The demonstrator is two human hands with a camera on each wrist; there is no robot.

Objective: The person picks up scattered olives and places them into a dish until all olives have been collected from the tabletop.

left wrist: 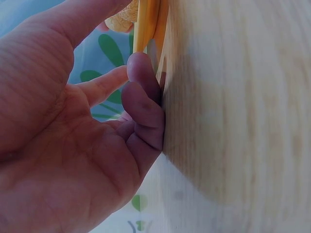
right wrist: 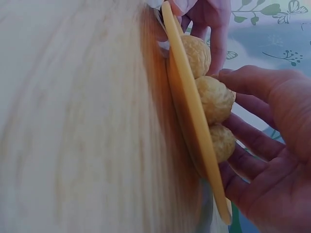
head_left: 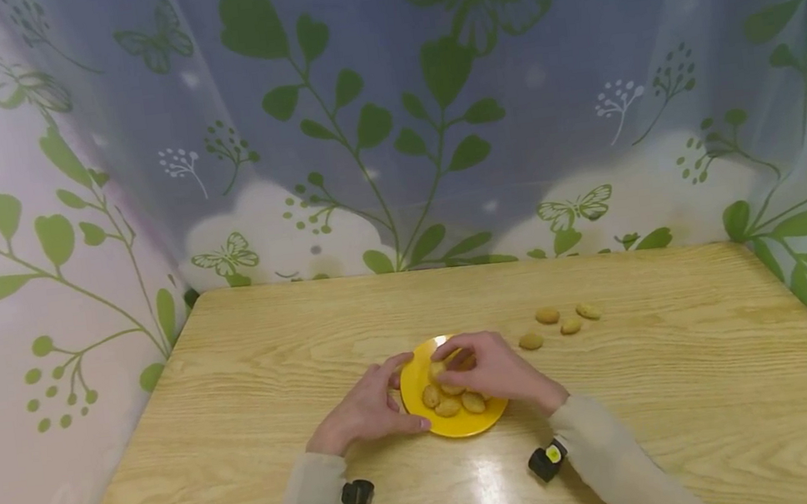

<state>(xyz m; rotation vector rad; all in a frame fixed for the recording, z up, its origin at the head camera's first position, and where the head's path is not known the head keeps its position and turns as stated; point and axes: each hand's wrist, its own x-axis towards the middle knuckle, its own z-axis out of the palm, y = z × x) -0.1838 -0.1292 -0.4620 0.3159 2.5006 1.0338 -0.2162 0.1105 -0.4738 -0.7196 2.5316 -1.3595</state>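
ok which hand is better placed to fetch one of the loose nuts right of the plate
Probably the right: the right hand is nearer the loose nuts, while the left hand is at the left edge of the plate.

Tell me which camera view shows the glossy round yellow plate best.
The head view: it looks down on the glossy round yellow plate, showing most of its outline, though the right hand covers part. The right wrist view shows it edge-on; the left wrist view, only some edge at the top.
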